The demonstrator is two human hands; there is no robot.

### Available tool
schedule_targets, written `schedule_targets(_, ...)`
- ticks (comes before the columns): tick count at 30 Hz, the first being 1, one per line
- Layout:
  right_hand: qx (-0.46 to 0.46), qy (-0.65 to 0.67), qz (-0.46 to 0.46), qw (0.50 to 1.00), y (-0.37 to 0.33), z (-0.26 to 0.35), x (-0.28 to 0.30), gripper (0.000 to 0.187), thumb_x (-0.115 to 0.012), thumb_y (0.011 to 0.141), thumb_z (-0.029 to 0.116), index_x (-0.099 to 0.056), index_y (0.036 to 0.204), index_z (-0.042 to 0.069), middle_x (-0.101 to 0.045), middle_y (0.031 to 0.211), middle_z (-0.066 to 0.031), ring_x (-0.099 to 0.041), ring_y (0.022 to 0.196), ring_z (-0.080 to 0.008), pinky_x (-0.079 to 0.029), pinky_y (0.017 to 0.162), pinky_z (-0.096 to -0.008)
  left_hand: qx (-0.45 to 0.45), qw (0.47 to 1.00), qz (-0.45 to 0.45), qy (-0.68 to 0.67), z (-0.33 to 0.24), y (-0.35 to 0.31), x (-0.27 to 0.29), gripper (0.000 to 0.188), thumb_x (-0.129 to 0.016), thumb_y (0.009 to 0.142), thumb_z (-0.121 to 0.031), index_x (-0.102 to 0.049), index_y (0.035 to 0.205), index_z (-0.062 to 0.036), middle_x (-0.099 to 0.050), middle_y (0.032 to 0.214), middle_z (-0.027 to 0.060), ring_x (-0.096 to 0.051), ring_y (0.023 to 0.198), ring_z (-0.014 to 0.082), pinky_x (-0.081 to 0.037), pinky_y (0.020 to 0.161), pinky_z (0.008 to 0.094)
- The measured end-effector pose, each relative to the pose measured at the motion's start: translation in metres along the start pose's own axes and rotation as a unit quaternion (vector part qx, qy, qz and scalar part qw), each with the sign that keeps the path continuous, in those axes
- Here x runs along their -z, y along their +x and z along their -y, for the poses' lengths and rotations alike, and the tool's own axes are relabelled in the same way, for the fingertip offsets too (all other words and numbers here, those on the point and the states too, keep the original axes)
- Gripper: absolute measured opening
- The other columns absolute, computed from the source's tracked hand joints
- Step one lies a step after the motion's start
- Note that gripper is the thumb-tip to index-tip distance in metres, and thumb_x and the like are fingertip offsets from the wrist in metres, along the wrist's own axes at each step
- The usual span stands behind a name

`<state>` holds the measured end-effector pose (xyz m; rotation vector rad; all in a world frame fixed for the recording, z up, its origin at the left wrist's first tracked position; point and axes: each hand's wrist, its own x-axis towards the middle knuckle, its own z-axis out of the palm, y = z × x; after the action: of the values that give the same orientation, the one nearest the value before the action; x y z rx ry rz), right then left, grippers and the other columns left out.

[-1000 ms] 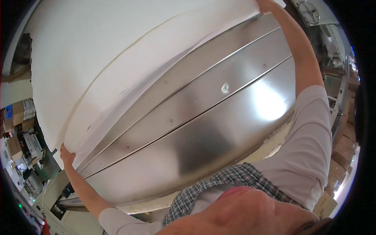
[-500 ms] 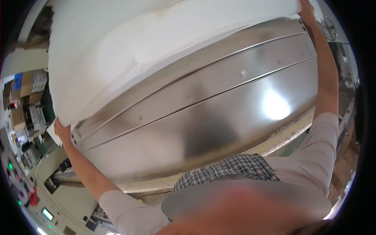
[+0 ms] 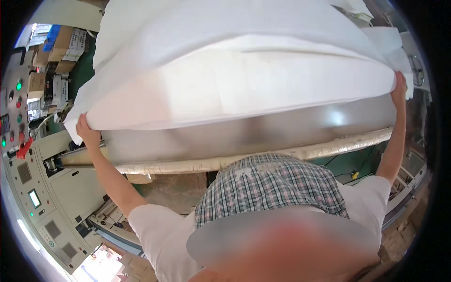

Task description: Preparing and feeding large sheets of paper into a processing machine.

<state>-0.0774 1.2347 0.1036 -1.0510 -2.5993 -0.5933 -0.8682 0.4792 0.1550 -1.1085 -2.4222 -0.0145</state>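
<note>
A wide white sheet (image 3: pixel 263 80) stretches between my two hands, its near edge bowed over a shiny metal surface (image 3: pixel 225 134). My left hand (image 3: pixel 88 131) is closed on the sheet's near left corner, where a flap hangs past the fingers. At the right end, my right hand (image 3: pixel 399 88) grips the matching edge. Both arms are spread wide. The sheet hides the far part of the metal, and from this angle I cannot tell whether its middle touches the surface.
A pale padded bar (image 3: pixel 206 165) runs along the metal's near side, close to my checked apron (image 3: pixel 272 188). At left stands a control cabinet (image 3: pixel 61 188) with lit buttons. Cardboard boxes (image 3: pixel 61 47) are stacked behind it. A handwheel (image 3: pixel 416 69) is at far right.
Both hands have come nearer to me, drawing the sheet's edge along. The sheet now covers most of the metal that was bare.
</note>
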Motion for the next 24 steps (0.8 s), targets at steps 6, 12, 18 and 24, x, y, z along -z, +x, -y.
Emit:
schedule_targets(6, -0.025, 0.047, 0.086, 0.995, -0.097, 0.067, 0.029, 0.050, -0.054, 0.071, 0.002, -0.045, 0.119, 0.013, -0.041, 0.124, -0.0162, -0.037, 0.117, -0.0328, -0.028, 0.097, -0.0423, 0.073, 0.993, 0.088, -0.003, -0.019, -0.120, -0.005, 0.051, -0.063, 0.064, -0.017, -0.049, 0.113, -0.0103, -0.048, 0.118, 0.0158, -0.040, 0.113, 0.0326, -0.022, 0.099, 0.0449)
schedule_targets(12, -0.045, 0.073, 0.147, 0.985, -0.156, 0.094, 0.034, 0.049, -0.051, 0.069, -0.004, -0.047, 0.114, 0.014, -0.040, 0.123, -0.0148, -0.036, 0.117, -0.0336, -0.026, 0.098, -0.0423, 0.120, 0.965, 0.234, -0.011, -0.024, -0.192, -0.013, 0.055, -0.066, 0.059, -0.008, -0.049, 0.112, -0.0144, -0.046, 0.120, 0.0143, -0.039, 0.115, 0.0312, -0.022, 0.100, 0.0452)
schedule_targets(18, -0.026, 0.065, 0.241, 0.968, -0.136, 0.078, 0.036, 0.047, -0.050, 0.068, -0.005, -0.047, 0.112, 0.012, -0.042, 0.120, -0.0146, -0.038, 0.115, -0.0328, -0.026, 0.097, -0.0418, 0.120, 0.952, 0.282, -0.003, -0.012, -0.181, -0.010, 0.060, -0.067, 0.057, -0.006, -0.048, 0.113, -0.0157, -0.046, 0.121, 0.0119, -0.038, 0.116, 0.0296, -0.022, 0.101, 0.0425)
schedule_targets(24, 0.069, 0.055, 0.402, 0.911, -0.087, -0.009, -0.016, 0.047, -0.047, 0.068, -0.006, -0.045, 0.112, 0.010, -0.043, 0.119, -0.0147, -0.039, 0.113, -0.0320, -0.028, 0.096, -0.0419, 0.105, 0.849, 0.517, 0.034, 0.009, -0.110, -0.035, 0.064, -0.057, 0.056, 0.000, -0.047, 0.117, -0.0135, -0.050, 0.118, 0.0125, -0.044, 0.112, 0.0295, -0.029, 0.097, 0.0410)
